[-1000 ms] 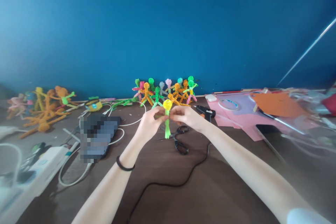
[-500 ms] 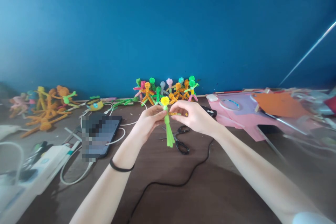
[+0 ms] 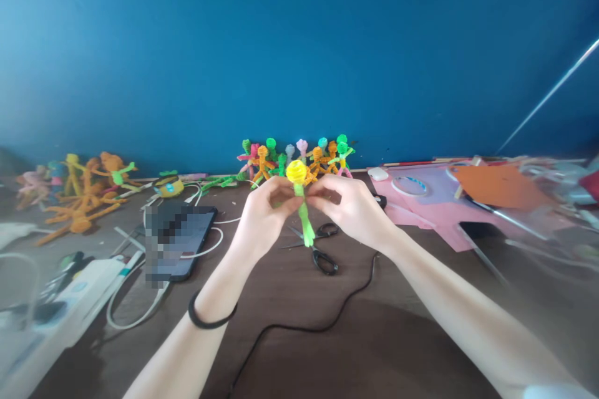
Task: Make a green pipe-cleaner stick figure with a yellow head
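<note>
Between my hands, above the table, hangs a pipe-cleaner doll [image 3: 299, 187] with a coiled yellow head and a green body and legs. My left hand [image 3: 270, 206] pinches it from the left at the upper body, fingers closed. From the right, my right hand [image 3: 344, 202] is also closed, thumb and fingertips pinched at the doll's side; the orange arm piece there is mostly hidden by the fingers. Black-handled scissors [image 3: 326, 262] lie open on the table behind and below the doll's legs.
Several finished pipe-cleaner figures [image 3: 262, 162] lean against the blue wall. More orange figures [image 3: 82, 218] lie at the left, near a phone [image 3: 199, 237], white cables and a power strip [image 3: 88, 293]. Pink paper [image 3: 449, 227] and an orange sheet [image 3: 503, 187] lie right. A black cable [image 3: 304, 327] crosses the front.
The doll has tipped, its yellow head now nearer and larger and its legs looking shorter. Both hands have closed in on its sides, and the orange piece is now mostly covered.
</note>
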Available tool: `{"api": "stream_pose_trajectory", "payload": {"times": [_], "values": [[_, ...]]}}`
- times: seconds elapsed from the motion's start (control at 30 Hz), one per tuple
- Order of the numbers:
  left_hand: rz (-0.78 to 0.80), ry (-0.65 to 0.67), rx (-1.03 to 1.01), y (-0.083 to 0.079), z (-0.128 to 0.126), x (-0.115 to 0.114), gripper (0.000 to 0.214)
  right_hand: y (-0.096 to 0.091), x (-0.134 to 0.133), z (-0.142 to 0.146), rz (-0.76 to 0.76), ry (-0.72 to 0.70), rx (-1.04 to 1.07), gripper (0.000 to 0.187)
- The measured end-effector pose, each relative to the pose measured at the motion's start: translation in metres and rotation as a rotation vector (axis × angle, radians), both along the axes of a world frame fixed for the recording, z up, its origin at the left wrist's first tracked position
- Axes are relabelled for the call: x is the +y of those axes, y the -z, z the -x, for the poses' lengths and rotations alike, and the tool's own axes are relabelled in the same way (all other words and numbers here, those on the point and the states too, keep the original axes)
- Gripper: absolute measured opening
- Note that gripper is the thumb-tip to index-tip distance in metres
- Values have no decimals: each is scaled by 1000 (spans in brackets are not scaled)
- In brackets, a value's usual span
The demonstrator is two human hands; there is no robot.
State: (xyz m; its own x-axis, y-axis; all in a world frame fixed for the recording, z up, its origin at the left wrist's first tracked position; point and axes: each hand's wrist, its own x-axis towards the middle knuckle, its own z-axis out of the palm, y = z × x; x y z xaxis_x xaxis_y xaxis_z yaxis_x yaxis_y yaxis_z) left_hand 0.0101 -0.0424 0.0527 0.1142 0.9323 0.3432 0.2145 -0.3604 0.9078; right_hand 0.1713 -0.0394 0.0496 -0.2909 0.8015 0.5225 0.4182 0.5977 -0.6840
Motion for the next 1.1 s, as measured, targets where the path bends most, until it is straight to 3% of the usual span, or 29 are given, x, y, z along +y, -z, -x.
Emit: {"api": "stream_pose_trajectory", "payload": {"times": [0.23, 0.53, 0.77, 1.1], "values": [[-243, -115, 339, -6, -4, -14, 11, -5, -5, 1, 62, 11, 33, 8], [-346, -128, 475, 0, -6, -13, 12, -4, -7, 5, 16, 70, -37, 10], [-343, -172, 507, -4, -9, -19, 12, 5, -5, 8, -223, 120, -123, 14], [-253, -212, 487, -6, -8, -18, 9, 8, -8, 8, -256, 192, -261, 9]]}}
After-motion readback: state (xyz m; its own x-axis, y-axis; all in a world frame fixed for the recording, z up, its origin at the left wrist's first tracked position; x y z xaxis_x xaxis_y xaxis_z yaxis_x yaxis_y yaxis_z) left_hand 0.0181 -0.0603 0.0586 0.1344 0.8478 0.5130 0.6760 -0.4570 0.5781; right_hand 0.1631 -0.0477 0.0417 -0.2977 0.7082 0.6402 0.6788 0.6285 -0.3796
